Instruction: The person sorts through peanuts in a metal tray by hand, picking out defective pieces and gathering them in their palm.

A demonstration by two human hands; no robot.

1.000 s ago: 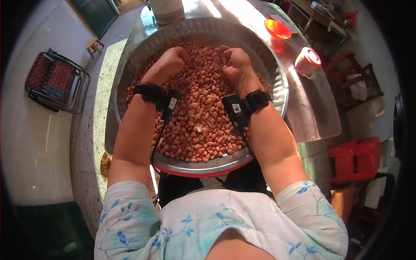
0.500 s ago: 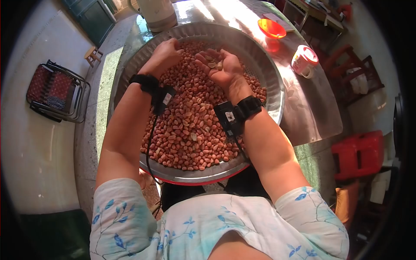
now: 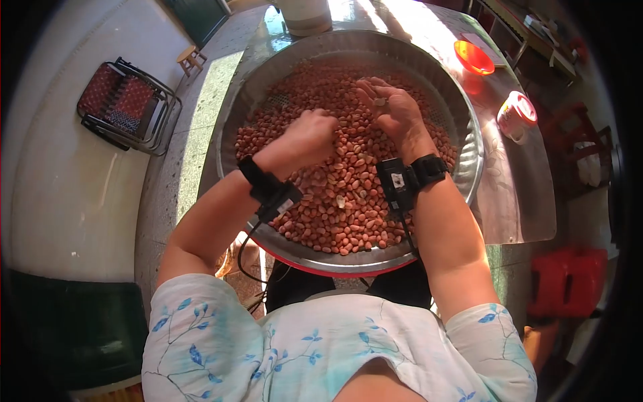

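A wide round metal tray [image 3: 462, 100] is spread with reddish-skinned peanuts [image 3: 348, 221]. My left hand [image 3: 308, 137] is over the middle of the peanuts, its fingers curled together and pointing right. Whatever its fingertips may hold is hidden. To the right, my right hand [image 3: 395, 110] is turned palm up and cupped above the far part of the pile. Small pale pieces [image 3: 381, 102] lie in it; whether they are shells or bad nuts I cannot tell. A paler nut [image 3: 341, 201] stands out among the peanuts nearer my body.
Under the tray is a shiny table [image 3: 512, 214]. An orange bowl [image 3: 474, 59] and a pink-and-white mug [image 3: 518, 115] stand to its right, and a pale pitcher [image 3: 305, 17] behind. A folded chair [image 3: 124, 104] leans on the left wall. Red stools [image 3: 568, 281] are at right.
My left hand has come back from the far left of the peanuts to their middle, closer to my body. My right hand's fingers have curled more. The view has turned left.
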